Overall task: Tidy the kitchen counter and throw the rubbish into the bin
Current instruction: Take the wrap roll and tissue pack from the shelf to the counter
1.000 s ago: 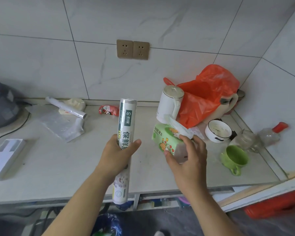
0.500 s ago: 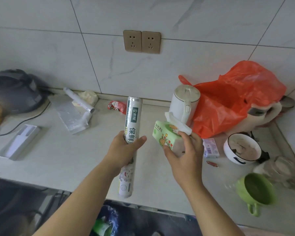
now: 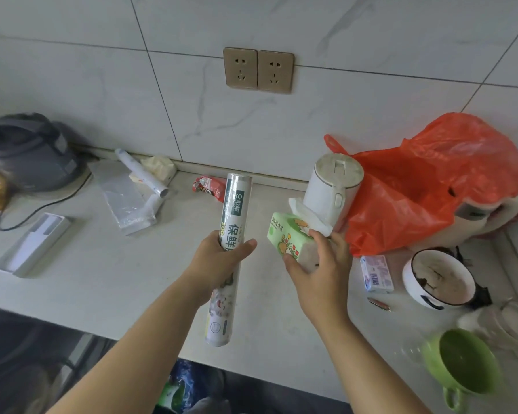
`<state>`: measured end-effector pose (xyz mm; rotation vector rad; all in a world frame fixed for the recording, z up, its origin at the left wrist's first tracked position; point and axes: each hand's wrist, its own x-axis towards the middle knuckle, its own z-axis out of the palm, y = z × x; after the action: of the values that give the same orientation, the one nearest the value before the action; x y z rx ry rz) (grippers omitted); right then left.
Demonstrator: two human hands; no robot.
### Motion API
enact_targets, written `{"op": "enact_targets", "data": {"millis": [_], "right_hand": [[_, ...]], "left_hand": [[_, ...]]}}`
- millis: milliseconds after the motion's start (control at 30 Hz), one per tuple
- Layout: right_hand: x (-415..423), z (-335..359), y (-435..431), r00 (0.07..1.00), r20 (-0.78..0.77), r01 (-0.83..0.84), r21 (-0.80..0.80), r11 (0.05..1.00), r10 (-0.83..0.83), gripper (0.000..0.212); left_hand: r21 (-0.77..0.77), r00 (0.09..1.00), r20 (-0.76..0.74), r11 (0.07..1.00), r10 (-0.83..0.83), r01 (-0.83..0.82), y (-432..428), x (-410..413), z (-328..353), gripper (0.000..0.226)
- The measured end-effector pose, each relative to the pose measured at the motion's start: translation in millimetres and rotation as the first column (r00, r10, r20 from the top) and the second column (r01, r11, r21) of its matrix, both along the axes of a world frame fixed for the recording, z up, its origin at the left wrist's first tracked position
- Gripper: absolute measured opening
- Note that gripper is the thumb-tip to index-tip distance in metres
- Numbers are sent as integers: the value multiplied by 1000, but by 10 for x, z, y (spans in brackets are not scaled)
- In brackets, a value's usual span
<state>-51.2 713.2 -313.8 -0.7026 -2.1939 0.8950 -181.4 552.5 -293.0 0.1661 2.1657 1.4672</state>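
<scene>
Sorting step: left hand (image 3: 219,258) grips a white cylindrical cling-film roll (image 3: 229,252); right hand (image 3: 317,270) holds a green paper tissue pack (image 3: 287,237) above the pale worktop (image 3: 102,279). Next, probably setting both somewhere tidy.

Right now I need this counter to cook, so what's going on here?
A person is tidying at the pale counter. The left hand grips a long white cling-film roll with a green label; the right hand holds a green soft pack of tissues. Both seem held above the surface. A crumpled red wrapper, an orange plastic bag and a dirty white bowl lie on it.
</scene>
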Motion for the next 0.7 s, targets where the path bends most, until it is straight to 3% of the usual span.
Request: {"op": "enact_targets", "data": {"millis": [367,567,700], "right_hand": [[-724,-351,-68,979,143,137,67,988,-145,60],[-1281,-706,-80,952,226,200,55,978,-207,61],[-1428,-945,-131,927,314,199,50,979,-205,64]], "left_hand": [[-7,978,203,999,-51,53,66,-784,-591,60],[76,923,384,997,-33,4,364,-1314,-927,49],[54,917,388,996,-88,73,551,-1550,-1195,38]]}}
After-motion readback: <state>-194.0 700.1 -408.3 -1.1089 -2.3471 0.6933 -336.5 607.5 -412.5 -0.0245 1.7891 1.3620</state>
